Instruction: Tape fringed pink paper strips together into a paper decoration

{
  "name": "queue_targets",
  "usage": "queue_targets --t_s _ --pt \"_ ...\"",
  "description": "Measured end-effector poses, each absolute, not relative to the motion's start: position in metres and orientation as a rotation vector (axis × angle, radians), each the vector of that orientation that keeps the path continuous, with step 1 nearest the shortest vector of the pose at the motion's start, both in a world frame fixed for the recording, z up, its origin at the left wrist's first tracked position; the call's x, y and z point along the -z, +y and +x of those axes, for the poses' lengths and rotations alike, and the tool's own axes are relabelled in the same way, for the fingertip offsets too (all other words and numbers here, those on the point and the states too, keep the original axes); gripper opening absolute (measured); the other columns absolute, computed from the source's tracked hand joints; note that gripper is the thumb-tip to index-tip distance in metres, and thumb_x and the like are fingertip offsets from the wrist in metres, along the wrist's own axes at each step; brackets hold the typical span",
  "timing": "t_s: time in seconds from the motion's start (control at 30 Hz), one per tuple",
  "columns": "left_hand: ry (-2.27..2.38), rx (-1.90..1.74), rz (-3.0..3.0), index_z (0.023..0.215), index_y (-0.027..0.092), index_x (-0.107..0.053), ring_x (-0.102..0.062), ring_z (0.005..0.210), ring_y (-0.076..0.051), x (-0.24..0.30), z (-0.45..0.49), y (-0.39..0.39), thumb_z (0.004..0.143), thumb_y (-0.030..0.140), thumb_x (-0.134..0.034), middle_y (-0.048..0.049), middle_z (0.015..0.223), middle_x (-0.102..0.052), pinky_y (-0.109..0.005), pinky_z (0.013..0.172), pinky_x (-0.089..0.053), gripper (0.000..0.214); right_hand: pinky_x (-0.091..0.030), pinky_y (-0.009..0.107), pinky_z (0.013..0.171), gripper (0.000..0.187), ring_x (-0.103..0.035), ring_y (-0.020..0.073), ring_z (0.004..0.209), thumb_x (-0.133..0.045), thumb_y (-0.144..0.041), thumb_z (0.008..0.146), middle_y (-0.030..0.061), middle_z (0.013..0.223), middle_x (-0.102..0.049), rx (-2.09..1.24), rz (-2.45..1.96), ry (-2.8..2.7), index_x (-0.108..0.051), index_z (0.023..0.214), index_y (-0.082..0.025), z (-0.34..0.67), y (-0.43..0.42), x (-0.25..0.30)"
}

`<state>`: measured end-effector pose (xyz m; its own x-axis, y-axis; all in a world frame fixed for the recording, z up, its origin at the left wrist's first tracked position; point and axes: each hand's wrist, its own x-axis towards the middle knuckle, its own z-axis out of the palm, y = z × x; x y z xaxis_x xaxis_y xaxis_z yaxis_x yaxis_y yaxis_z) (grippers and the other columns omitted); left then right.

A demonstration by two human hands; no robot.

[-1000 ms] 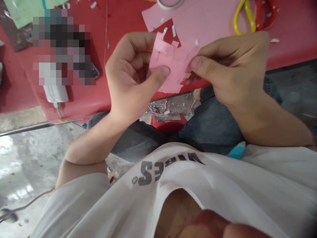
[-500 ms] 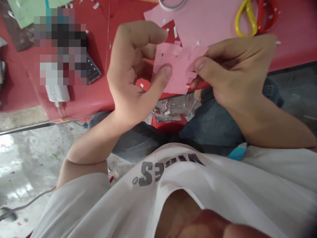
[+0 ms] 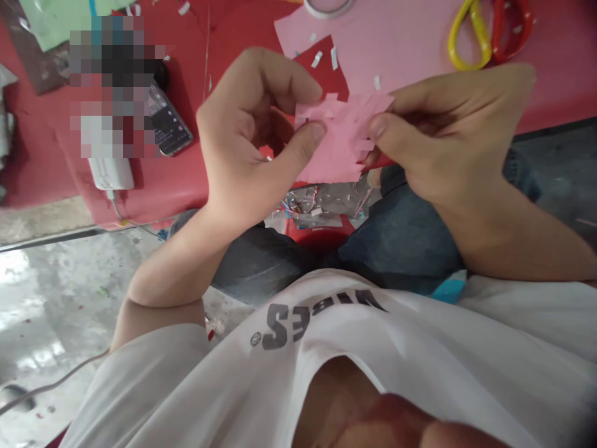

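Note:
Between my two hands is a small pink piece of paper (image 3: 342,146) with ragged, strip-cut edges, held above the table's near edge. My left hand (image 3: 261,137) pinches its left side, the thumb lying flat on top and the index finger curled at the upper corner. On the other side my right hand (image 3: 433,130) grips the paper's right edge between thumb and fingers. The fingertips beneath the paper are hidden.
On the red table (image 3: 247,25) lie a large pink sheet (image 3: 392,37), white paper scraps (image 3: 334,57), a tape roll (image 3: 329,14), and yellow-and-red-handled scissors (image 3: 478,50). A phone (image 3: 170,124) and a cabled white power bank (image 3: 114,174) sit left. Scraps litter the floor (image 3: 321,202).
The pink paper has tilted and dropped slightly, its upper left corner now more covered by my left fingers. Both hands keep their hold, and the view has shifted a little.

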<state>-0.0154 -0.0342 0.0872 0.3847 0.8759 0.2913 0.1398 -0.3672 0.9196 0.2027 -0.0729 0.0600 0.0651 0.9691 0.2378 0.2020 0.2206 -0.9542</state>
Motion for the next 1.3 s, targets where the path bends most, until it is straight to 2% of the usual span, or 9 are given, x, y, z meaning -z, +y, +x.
queue_targets --t_s 0.2,0.37,0.47,0.6,0.7,0.87,1.07,1.2,1.3 --pt "0.673 -1.25 1.851 0.105 0.029 -0.077 -0.054 0.074 -0.014 -0.058 -0.017 -0.013 0.09 0.035 -0.084 -0.0047 0.096 -0.069 -0.024 0.05 -0.037 0.018 -0.062 0.028 0.055 0.014 -0.072 0.0138 0.062 -0.076 -0.015 0.09 -0.0023 0.073 -0.075 -0.856 -1.213 -1.397 -0.083 0.083 -0.024 0.204 -0.071 -0.059" --pt "0.796 -1.12 1.827 0.106 0.033 -0.078 -0.059 0.076 -0.017 -0.058 -0.016 -0.013 0.09 0.038 -0.083 -0.0053 0.102 -0.071 -0.028 0.051 -0.04 0.017 -0.062 0.028 0.058 0.013 -0.073 0.0141 0.065 -0.076 -0.015 0.09 -0.0026 0.074 -0.076 -0.863 -1.214 -1.403 -0.084 0.088 -0.026 0.205 -0.072 -0.058" --pt "0.687 -1.306 1.769 0.096 0.034 -0.077 -0.056 0.069 -0.016 -0.069 -0.017 -0.017 0.084 0.046 -0.088 -0.0033 0.088 -0.068 -0.028 0.046 -0.033 0.021 -0.06 0.027 0.057 0.011 -0.072 0.0132 0.064 -0.077 -0.016 0.09 -0.0027 0.077 -0.077 -0.866 -1.251 -1.389 -0.085 0.088 -0.024 0.205 -0.072 -0.058" --pt "0.915 -0.961 1.759 0.102 0.028 -0.075 -0.06 0.084 -0.017 -0.074 -0.021 -0.018 0.092 0.032 -0.081 -0.0056 0.104 -0.069 -0.031 0.063 -0.045 0.013 -0.057 0.027 0.055 0.011 -0.072 0.0142 0.064 -0.079 -0.017 0.087 -0.0032 0.073 -0.075 -0.844 -1.25 -1.368 -0.084 0.083 -0.025 0.204 -0.073 -0.059" --pt "0.626 -1.172 1.732 0.101 0.027 -0.075 -0.059 0.075 -0.017 -0.058 -0.019 -0.012 0.071 0.052 -0.097 -0.0042 0.093 -0.069 -0.028 0.052 -0.04 0.045 -0.057 0.03 0.057 0.011 -0.072 0.0155 0.066 -0.078 -0.019 0.088 -0.0028 0.076 -0.076 -0.854 -1.278 -1.381 -0.084 0.085 -0.028 0.203 -0.073 -0.061" --pt "0.711 -1.296 1.7 0.096 0.029 -0.076 -0.057 0.071 -0.016 -0.038 -0.013 -0.006 0.078 0.062 -0.089 -0.004 0.089 -0.069 -0.03 0.051 -0.039 0.04 -0.059 0.033 0.061 0.012 -0.072 0.0171 0.067 -0.078 -0.024 0.089 -0.0022 0.075 -0.075 -0.873 -1.287 -1.386 -0.081 0.078 -0.027 0.203 -0.073 -0.062" --pt "0.537 -1.159 1.72 0.107 0.025 -0.073 -0.059 0.079 -0.013 -0.036 -0.027 0.004 0.085 0.057 -0.085 -0.0019 0.097 -0.069 -0.027 0.058 -0.048 0.041 -0.055 0.031 0.06 0.009 -0.071 0.0165 0.067 -0.079 -0.022 0.089 0.0006 0.074 -0.075 -0.844 -1.259 -1.395 -0.084 0.082 -0.026 0.205 -0.071 -0.058" --pt "0.47 -1.139 1.726 0.107 0.025 -0.074 -0.057 0.073 -0.011 -0.03 -0.027 0.011 0.075 0.047 -0.096 -0.0011 0.093 -0.067 -0.025 0.054 -0.047 0.045 -0.056 0.033 0.059 0.013 -0.07 0.0175 0.065 -0.078 -0.019 0.087 -0.0018 0.067 -0.07 -0.864 -1.259 -1.404 -0.08 0.076 -0.026 0.205 -0.071 -0.059" --pt "0.483 -1.224 1.688 0.104 0.027 -0.075 -0.055 0.071 -0.012 -0.028 -0.022 0.01 0.075 0.051 -0.096 -0.0016 0.09 -0.066 -0.026 0.051 -0.045 0.043 -0.059 0.033 0.06 0.015 -0.07 0.0174 0.065 -0.077 -0.017 0.086 -0.0025 0.068 -0.07 -0.877 -1.275 -1.401 -0.08 0.076 -0.026 0.204 -0.072 -0.06"
